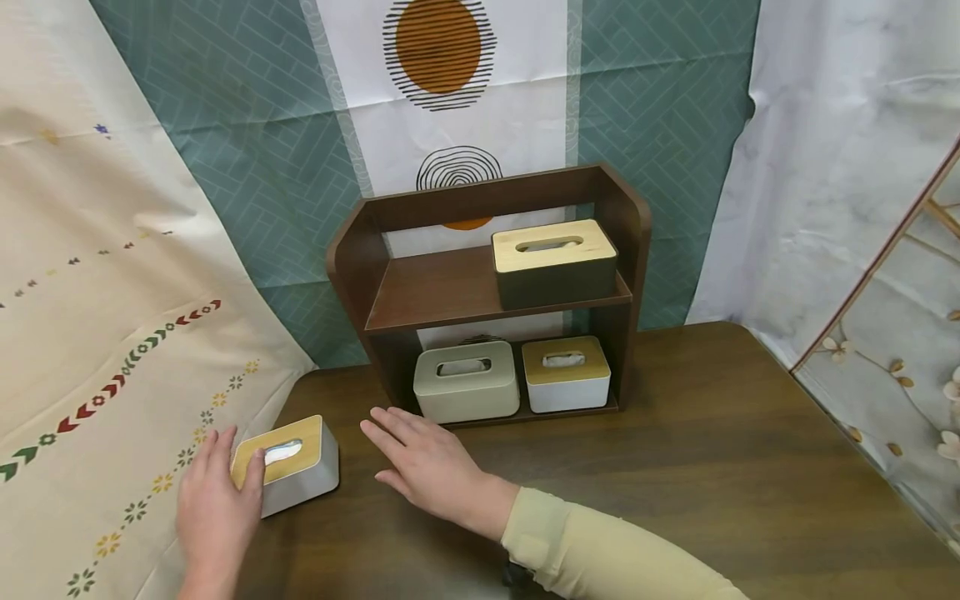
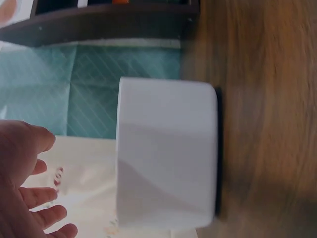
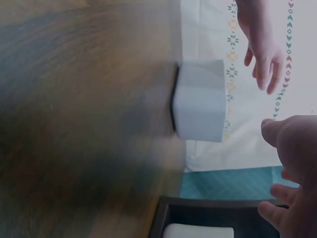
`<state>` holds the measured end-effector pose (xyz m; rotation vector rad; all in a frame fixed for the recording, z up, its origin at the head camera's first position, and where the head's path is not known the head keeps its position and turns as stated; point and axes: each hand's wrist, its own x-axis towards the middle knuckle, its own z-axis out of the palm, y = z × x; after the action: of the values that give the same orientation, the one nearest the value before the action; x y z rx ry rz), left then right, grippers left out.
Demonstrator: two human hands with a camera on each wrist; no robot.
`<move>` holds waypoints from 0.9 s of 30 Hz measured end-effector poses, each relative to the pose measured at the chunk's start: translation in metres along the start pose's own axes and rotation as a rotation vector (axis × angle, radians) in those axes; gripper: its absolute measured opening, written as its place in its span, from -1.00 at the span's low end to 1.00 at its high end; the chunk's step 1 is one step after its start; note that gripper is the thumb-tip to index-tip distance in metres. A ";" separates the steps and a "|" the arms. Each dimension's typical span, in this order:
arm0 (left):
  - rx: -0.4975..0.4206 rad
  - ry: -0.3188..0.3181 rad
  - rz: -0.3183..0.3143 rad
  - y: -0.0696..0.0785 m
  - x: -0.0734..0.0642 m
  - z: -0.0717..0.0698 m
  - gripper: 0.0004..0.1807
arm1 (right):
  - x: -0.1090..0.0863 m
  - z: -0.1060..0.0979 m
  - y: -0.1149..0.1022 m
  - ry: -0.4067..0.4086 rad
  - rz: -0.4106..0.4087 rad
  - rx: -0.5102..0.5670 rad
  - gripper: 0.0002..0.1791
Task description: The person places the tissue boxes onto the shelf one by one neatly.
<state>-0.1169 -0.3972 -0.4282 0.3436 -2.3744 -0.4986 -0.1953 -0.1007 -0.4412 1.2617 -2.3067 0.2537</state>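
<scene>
A white tissue box [image 1: 303, 487] with a light wooden lid sits on the table at the left, a tissue showing in its slot. My left hand [image 1: 219, 504] hovers by its left side with fingers extended; the left wrist view shows a gap between that hand [image 2: 22, 173] and the box's white side [image 2: 168, 153]. To the right of the box, my right hand [image 1: 431, 467] is in the air, fingers straight and holding nothing. From the right wrist, both the white box [image 3: 200, 101] and the left hand [image 3: 262, 49] appear beyond my right hand [image 3: 302, 153].
A dark brown two-tier shelf [image 1: 442, 287] stands at the back. Its upper tier bears a black tissue box [image 1: 558, 283] with a wooden lid; below are a beige tissue box [image 1: 468, 396] and a smaller white, wood-lidded one [image 1: 570, 393]. Patterned cloth [image 1: 112, 333] hangs at the left.
</scene>
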 end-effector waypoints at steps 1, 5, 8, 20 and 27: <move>0.009 -0.017 -0.020 -0.003 0.001 -0.001 -0.42 | 0.001 0.002 -0.001 0.000 -0.004 -0.007 -0.20; 0.033 -0.073 -0.080 -0.014 0.004 -0.003 -0.40 | 0.004 0.010 -0.007 -0.001 -0.009 -0.002 -0.21; 0.038 -0.095 -0.108 -0.021 0.004 -0.004 -0.40 | 0.005 0.016 -0.012 -0.005 -0.015 0.002 -0.21; 0.004 -0.166 -0.172 -0.049 -0.003 -0.003 -0.40 | 0.019 0.034 -0.030 -0.068 -0.043 -0.001 -0.20; -0.001 -0.249 -0.200 -0.057 -0.001 0.000 -0.37 | 0.030 0.042 -0.037 -0.109 -0.029 -0.001 -0.21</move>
<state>-0.1096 -0.4474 -0.4540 0.5510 -2.5932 -0.6688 -0.1918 -0.1594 -0.4648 1.3382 -2.3773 0.1782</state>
